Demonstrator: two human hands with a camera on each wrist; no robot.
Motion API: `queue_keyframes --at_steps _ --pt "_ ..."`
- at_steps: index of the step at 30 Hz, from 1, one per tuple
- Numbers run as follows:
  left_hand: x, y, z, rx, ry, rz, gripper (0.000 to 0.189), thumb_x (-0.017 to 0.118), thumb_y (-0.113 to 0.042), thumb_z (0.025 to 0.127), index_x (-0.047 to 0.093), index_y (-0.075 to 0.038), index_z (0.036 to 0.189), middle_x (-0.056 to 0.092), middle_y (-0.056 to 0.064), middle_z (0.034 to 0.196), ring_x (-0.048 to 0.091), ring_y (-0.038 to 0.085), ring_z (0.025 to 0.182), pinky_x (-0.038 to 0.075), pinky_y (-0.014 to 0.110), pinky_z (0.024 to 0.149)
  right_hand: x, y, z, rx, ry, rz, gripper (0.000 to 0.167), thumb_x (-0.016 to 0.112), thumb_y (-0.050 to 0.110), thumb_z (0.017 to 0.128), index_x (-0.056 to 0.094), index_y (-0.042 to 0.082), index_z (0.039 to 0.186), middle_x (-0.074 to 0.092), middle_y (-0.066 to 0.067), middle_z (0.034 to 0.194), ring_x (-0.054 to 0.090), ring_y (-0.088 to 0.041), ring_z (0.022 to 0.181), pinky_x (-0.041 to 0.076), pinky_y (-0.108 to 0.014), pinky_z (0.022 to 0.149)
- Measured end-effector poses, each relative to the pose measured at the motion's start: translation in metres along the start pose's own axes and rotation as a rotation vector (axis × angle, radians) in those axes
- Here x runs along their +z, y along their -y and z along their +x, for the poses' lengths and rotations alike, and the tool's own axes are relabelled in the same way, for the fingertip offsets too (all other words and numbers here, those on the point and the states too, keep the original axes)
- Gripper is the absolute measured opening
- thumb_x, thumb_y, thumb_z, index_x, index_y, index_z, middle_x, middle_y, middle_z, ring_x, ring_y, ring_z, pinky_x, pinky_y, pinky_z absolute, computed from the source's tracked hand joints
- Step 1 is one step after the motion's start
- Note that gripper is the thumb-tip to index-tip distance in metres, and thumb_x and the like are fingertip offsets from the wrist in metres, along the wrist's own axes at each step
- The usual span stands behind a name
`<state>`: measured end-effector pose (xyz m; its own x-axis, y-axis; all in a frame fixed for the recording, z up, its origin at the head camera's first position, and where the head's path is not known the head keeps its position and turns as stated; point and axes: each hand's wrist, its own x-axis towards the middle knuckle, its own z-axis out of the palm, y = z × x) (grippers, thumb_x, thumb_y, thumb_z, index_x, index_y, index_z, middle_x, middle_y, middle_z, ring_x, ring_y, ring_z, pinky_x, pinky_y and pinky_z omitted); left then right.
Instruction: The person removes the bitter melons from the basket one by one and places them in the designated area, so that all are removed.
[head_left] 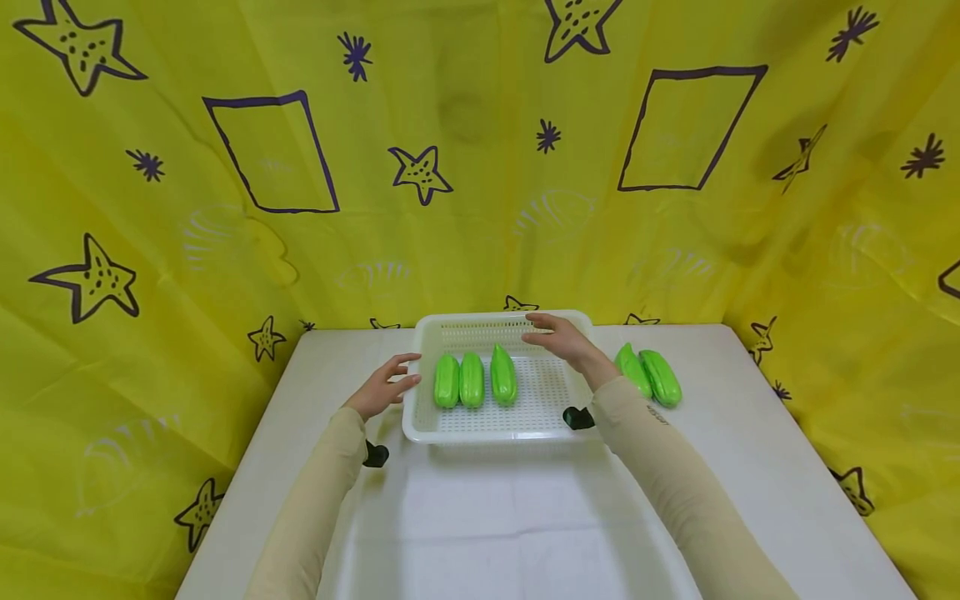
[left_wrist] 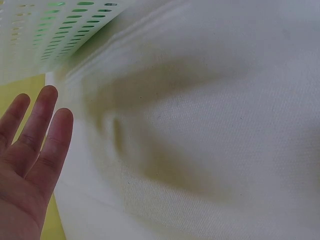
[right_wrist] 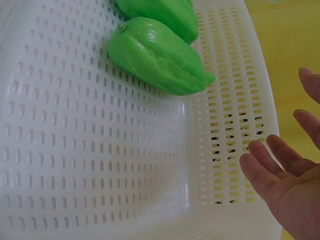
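A white perforated plastic basket [head_left: 543, 435] stands at the back of the table. Inside it, toward the left, lie three bright green, ridged, elongated fruits or vegetables [head_left: 471, 380], possibly imitation; one [right_wrist: 157, 57] shows a pointed tip in the right wrist view. My left hand [head_left: 381, 386] is beside the basket's left wall, fingers spread and nothing in them. My right hand [head_left: 562, 340] hovers over the basket's back right part, fingers extended and holding nothing. To the right of the basket, partly hidden by my right forearm, two more green ones [head_left: 662, 377] lie side by side.
The basket rests on a white-covered table [head_left: 495, 525]. A yellow curtain [head_left: 480, 250] with starfish drawings hangs close behind the table and along both sides. Small black pieces [head_left: 375, 454] sit at my wrists.
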<state>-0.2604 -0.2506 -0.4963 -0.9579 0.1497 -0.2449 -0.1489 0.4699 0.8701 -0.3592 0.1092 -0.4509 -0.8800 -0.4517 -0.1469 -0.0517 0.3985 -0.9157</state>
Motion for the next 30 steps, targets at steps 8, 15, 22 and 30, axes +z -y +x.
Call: queue_keyframes --at_steps 8,15,22,30 --pt "-0.001 -0.001 -0.003 -0.003 -0.007 -0.01 0.059 0.061 -0.042 0.096 0.038 -0.028 0.148 0.031 0.02 0.152 0.039 0.039 0.135 0.047 0.049 0.098 0.005 -0.004 0.007 -0.003 0.017 -0.013 0.062 0.063 0.023 0.097 0.037 0.001 0.148 0.032 -0.026 0.152 0.032 -0.042 0.138 0.03 -0.056 0.11" --pt "-0.001 0.0 -0.004 -0.001 -0.008 -0.015 0.059 0.062 -0.043 0.096 0.039 -0.028 0.148 0.032 0.019 0.151 0.043 0.039 0.132 0.047 0.049 0.098 0.01 -0.007 0.009 0.025 0.073 0.018 0.059 0.061 0.02 0.098 0.037 0.001 0.148 0.031 -0.025 0.153 0.031 -0.041 0.139 0.03 -0.055 0.111" --pt "0.0 -0.001 -0.002 -0.01 -0.012 -0.004 0.059 0.061 -0.044 0.096 0.038 -0.029 0.148 0.032 0.019 0.151 0.042 0.039 0.132 0.047 0.049 0.098 0.015 -0.008 0.012 0.056 0.108 0.022 0.059 0.061 0.019 0.098 0.037 0.002 0.149 0.031 -0.024 0.153 0.03 -0.04 0.14 0.028 -0.056 0.112" --pt "0.001 0.0 -0.002 0.007 -0.013 -0.011 0.057 0.061 -0.04 0.097 0.039 -0.028 0.148 0.032 0.02 0.152 0.038 0.039 0.135 0.048 0.049 0.097 0.019 -0.009 0.015 0.081 0.125 0.017 0.058 0.06 0.018 0.098 0.037 0.003 0.149 0.032 -0.023 0.153 0.028 -0.039 0.141 0.029 -0.056 0.111"
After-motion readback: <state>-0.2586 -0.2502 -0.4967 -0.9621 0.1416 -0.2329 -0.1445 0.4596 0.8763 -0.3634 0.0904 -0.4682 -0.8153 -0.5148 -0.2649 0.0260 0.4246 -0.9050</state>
